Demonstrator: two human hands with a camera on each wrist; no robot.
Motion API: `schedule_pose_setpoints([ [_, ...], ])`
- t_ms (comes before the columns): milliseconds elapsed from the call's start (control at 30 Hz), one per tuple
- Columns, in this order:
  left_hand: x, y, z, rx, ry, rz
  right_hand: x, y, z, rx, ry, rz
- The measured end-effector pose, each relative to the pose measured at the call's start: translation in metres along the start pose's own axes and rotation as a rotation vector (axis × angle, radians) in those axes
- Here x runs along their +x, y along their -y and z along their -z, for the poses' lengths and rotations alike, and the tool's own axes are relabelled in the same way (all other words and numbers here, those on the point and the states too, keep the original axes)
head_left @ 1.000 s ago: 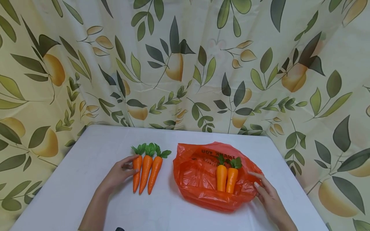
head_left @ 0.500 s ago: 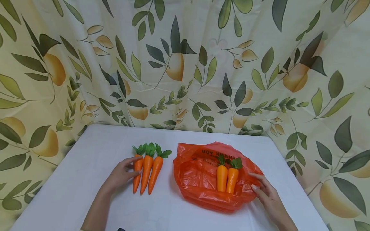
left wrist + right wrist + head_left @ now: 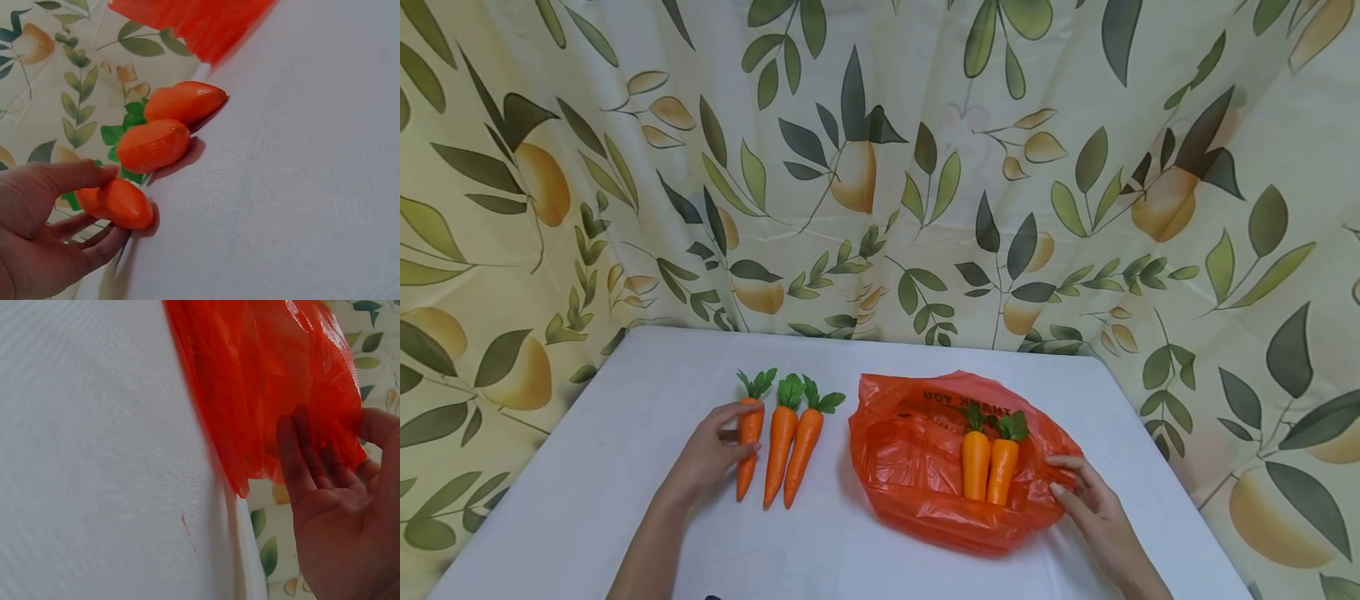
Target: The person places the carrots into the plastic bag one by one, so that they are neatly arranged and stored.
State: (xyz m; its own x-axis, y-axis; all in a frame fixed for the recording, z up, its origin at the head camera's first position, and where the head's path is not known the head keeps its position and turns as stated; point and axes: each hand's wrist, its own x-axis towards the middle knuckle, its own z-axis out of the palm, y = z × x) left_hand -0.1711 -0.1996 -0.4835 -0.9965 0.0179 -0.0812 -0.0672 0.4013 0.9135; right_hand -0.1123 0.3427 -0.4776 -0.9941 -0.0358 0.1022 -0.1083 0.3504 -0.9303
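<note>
Leftmost carrot (image 3: 752, 429) has come away to the left of the middle carrot (image 3: 781, 446): clear gap now, they lay together 0.5 s ago. Left hand (image 3: 707, 450) is pinching it; bag (image 3: 917, 512) and right hand (image 3: 1101, 508) look about where they were.

Left fingers: pinched down to carrot thickness, thumb on 1 side, fingertips on the other, hold on the upper part just below the leaves. Tip sticks out past the thumb. Can't tell if it's fully off the white table (image 3: 797, 558).

Just right of those fingers: middle carrot, then right carrot (image 3: 805, 446), near each other, not held. Risk: hold is high and the skin looks smooth, so I'd expect tip swing or a slip if the pinch is light. A low sweep right could knock these 2 and roll them.

Bag is well right of the left fingers, mouth spread. Inner-left carrot (image 3: 975, 462) and inner-right carrot (image 3: 1003, 467) lie in it, just left of the right fingers, lower ends behind the near fold.

Right fingers: part-curled, film between thumb and fingers at the bag's right edge; firmness can't tell. Risk: film looks thin, so letting go could sag the mouth; a hard tug could drag the bag and shift those 2.
</note>
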Motion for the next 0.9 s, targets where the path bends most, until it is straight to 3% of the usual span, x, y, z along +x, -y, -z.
schedule_pose_setpoints([
  [333,0.004,-0.002,0.002,-0.001,-0.014,0.028,-0.002,-0.003,0.001,0.014,0.02,0.019],
  [600,0.005,-0.01,0.005,-0.015,-0.008,-0.018,-0.003,-0.001,-0.001,0.022,0.029,0.014],
  [900,0.008,-0.029,0.001,-0.023,0.021,-0.049,-0.001,-0.003,0.002,0.033,0.037,0.037],
])
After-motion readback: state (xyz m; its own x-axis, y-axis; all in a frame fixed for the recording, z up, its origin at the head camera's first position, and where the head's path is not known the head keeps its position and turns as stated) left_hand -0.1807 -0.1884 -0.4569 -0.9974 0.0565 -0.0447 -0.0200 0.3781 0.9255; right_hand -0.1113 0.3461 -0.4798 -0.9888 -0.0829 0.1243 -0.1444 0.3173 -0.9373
